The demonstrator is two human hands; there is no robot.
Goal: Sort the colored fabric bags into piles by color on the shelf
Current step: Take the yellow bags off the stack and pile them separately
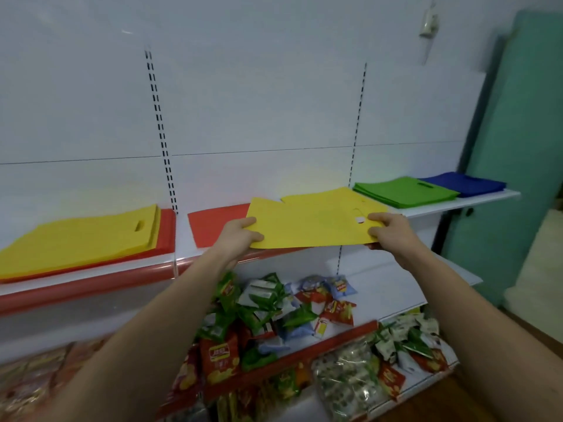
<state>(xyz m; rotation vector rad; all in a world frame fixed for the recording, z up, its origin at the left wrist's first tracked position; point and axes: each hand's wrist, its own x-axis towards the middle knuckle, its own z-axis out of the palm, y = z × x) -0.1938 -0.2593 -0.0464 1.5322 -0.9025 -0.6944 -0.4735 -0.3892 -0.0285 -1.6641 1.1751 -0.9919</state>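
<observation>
Both hands lifting a yellow bag off the mid-frame stack, needs to go to its colour pile.

Left hand (240,236) is pinching the near-left edge of the yellow bag (307,226), right hand (384,229) is gripping its right end by the handle cut-out; both fingers and thumbs clamped on the fabric. Bag is hovering flat just above the shelf (457,202), centre of frame, over a red bag (210,223) and more yellow behind. Likely target: yellow pile (82,236) at left, sitting on red bags (167,226). Advice: keep it flat and taut, square the edges to the pile, line up the cut-outs, so the stack isn't dragged. Green pile (405,193) and blue pile (463,184) at right look sorted. Lower shelves are holding heaps of snack packets (274,312).
</observation>
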